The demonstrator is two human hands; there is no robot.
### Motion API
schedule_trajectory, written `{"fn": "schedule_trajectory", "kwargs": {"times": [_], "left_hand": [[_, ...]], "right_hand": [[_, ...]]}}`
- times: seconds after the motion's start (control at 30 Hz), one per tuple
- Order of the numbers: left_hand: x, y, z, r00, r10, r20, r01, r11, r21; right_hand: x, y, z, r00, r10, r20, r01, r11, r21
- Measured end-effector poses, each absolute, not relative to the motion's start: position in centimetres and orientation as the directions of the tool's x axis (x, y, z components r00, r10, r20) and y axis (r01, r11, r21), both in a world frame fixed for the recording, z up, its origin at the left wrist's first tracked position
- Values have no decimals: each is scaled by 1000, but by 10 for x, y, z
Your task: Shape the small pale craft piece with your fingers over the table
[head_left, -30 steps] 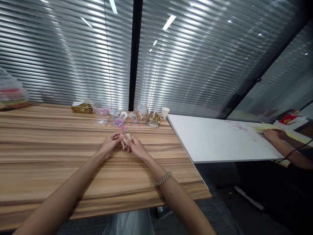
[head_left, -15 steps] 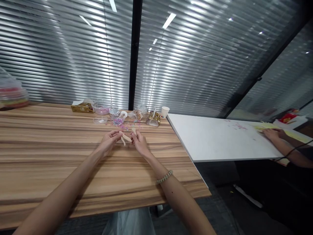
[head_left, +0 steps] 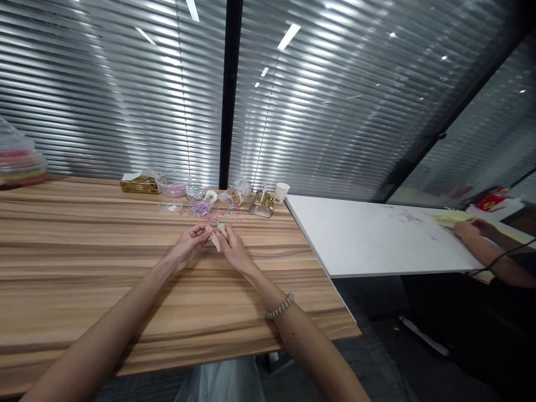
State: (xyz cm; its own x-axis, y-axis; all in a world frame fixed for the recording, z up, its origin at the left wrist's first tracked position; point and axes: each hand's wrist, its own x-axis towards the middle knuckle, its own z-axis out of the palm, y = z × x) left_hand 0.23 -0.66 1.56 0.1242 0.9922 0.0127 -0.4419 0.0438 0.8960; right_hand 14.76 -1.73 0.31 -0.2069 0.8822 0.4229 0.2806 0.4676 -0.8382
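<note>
Head view: left hand (head_left: pixel 189 245) and right hand (head_left: pixel 234 251) pinch a small beige strip (head_left: pixel 216 239); a loosened pinch could drop it onto the wooden table (head_left: pixel 84 268).

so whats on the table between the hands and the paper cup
In the head view, mostly bare wood lies between the hands and the paper cup, plus a shiny gold packet just left of the cup.

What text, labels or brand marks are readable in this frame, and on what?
None can be read.
Gold-brown box at the table's far edge: markings on it, too small and blurred to read.
Red packet at the far right, by another person's hand: too blurred.
White paper cup: no print visible.
Pale strip between left hand and right hand: no lettering.
</note>
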Motion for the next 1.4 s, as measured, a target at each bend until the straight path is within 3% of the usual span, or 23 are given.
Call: {"fn": "schedule_trajectory", "kwargs": {"times": [0.57,1.03,1.4], "left_hand": [[0,-3,7,194,979,63,-92,-46,995],[1,-2,9,134,989,64,-52,-57,997],[0,-5,10,143,989,31,-9,-30,999]], "right_hand": [[144,-7,-17,-336,919,205,100,252,-963],[141,-6,-17,-356,934,38,-17,34,-999],[141,-9,-11,-341,940,23,-125,-21,-992]]}}
